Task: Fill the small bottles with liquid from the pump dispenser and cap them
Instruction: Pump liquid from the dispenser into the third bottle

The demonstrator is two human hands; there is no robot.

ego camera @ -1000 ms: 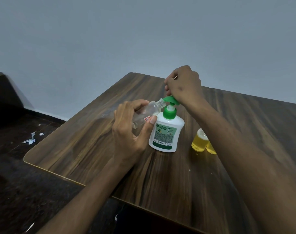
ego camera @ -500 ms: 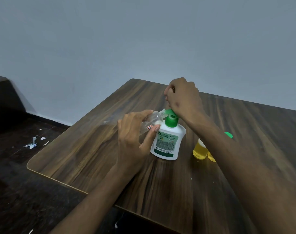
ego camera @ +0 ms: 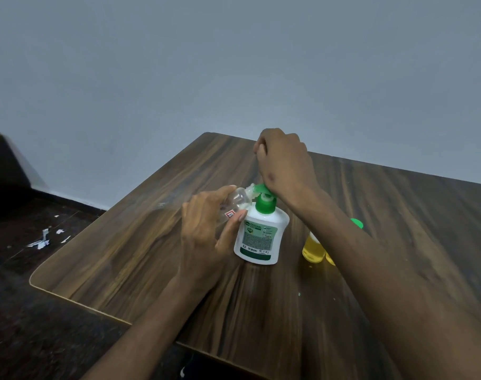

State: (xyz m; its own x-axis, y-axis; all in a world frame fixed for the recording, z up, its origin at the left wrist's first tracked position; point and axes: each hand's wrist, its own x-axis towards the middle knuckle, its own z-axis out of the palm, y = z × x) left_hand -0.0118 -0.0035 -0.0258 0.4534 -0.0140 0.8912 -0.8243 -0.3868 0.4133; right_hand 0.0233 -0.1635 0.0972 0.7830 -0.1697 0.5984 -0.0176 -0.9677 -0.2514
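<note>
Near the middle of the wooden table [ego camera: 151, 250], somewhat toward its far edge, the white pump dispenser [ego camera: 259, 237] stands upright on its base, green pump head [ego camera: 264, 197] on top. The right hand [ego camera: 284, 163] sits on that head, heel bearing down and fingers curled in loosely; whether they grip anything cannot be told from this angle. The left hand [ego camera: 209, 229] wraps thumb and fingers round a small clear bottle [ego camera: 238, 201], tilted so that its threaded neck meets the green spout; a little pale liquid shows inside. Just beside the dispenser toward the right edge stand two small bottles of yellow liquid [ego camera: 313, 249], partly hidden by the right forearm, with a green cap [ego camera: 356, 222] peeking out behind it. The clear bottle looks thin-walled and very light, so it will probably flex if squeezed and slip if any soap runs down its side; a hold round the belly, well clear of the neck, seems the sound one, with the thumb braced against the dispenser as a rest. The dispenser is heavier and squat, likely steady under a straight downward press, though a sideways push on the head could tip it or swing the spout off the neck. Scraps of white paper [ego camera: 45, 239] lie on the dark floor beyond the table's left edge.
</note>
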